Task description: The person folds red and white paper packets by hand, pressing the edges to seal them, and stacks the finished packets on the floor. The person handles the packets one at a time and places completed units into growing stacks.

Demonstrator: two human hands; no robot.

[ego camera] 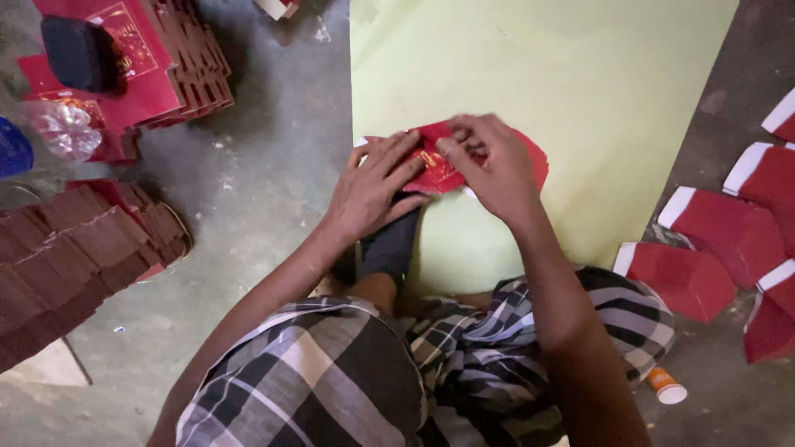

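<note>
Both hands [439, 170] pressed on a red card [439, 170] atop the pale green sheet [580, 74], stacked red cards [74, 257] left, folded ones [729, 232] right.

Middle of the red card piece [443, 170] covered by the left hand [373, 186] and right hand [497, 170]; gold print blurred. Red folded envelopes [720, 248] cut off at the right edge. Brown stack [74, 257] and blue object [12, 149] clipped at the left. Light green sheet [580, 83] running off the top
</note>
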